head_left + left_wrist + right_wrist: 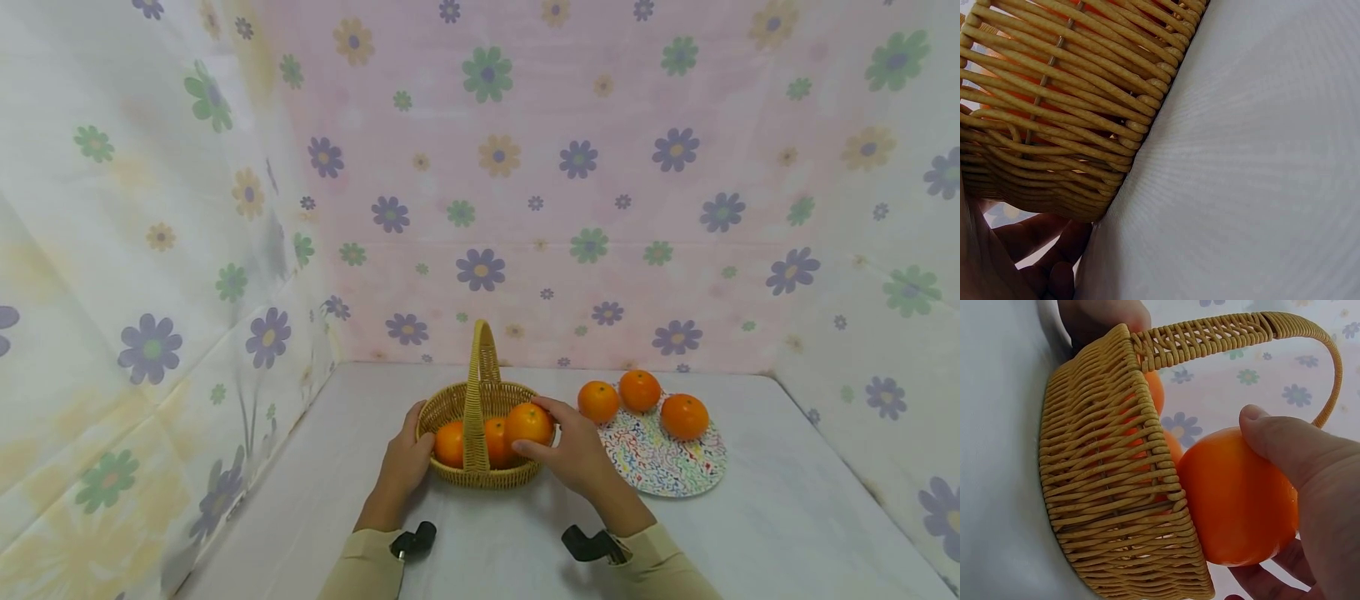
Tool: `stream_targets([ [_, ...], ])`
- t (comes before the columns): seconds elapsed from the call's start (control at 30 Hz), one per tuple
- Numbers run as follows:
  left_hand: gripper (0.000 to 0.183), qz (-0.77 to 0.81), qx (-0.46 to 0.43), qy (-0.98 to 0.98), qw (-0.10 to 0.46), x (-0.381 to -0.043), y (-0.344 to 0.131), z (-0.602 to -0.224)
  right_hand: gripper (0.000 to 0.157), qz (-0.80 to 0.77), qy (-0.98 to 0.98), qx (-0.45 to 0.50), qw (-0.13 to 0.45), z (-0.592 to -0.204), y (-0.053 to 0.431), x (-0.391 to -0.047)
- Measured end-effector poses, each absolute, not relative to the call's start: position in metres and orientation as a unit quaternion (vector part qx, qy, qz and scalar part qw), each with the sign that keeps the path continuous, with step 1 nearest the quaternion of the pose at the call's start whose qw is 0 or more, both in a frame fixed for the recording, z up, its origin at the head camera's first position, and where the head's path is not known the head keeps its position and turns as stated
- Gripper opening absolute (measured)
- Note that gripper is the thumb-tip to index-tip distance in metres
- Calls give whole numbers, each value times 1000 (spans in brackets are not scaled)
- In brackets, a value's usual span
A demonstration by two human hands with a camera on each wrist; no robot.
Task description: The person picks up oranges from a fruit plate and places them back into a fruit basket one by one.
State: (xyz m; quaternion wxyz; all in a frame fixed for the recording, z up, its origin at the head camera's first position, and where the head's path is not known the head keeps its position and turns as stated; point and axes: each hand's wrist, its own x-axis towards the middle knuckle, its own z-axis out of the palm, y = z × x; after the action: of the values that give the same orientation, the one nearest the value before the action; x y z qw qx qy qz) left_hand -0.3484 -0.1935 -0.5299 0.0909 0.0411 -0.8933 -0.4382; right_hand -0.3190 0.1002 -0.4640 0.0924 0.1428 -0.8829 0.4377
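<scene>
A wicker basket (486, 478) with a tall arched handle stands on the white table. Two oranges, one at the left (449, 443) and one in the middle (497, 442), lie inside it. My left hand (406, 457) grips the basket's left side, thumb at the rim and fingers around the outer wall. In my right hand (576, 450) is a third orange (1238, 497), pinched between thumb and fingers at the basket's right rim. The right wrist view shows this orange overlapping the rim, with the thumb on top of it.
Right of the basket lies a round plate (660, 467) with a multicoloured speckled pattern. Three oranges sit along its back edge: a left one (598, 402), a middle one (640, 391) and a right one (684, 417). Flowered cloth (525, 317) walls the table's back and sides.
</scene>
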Motion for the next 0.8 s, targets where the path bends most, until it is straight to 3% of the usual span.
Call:
stream_targets([
  [0.43, 64, -442, 39, -891, 90, -346, -193, -528, 76, 424, -889, 151, 90, -463, 96, -318],
  [0.8, 64, -440, 41, -892, 90, -348, -194, -530, 78, 413, -896, 154, 50, -469, 90, -317],
])
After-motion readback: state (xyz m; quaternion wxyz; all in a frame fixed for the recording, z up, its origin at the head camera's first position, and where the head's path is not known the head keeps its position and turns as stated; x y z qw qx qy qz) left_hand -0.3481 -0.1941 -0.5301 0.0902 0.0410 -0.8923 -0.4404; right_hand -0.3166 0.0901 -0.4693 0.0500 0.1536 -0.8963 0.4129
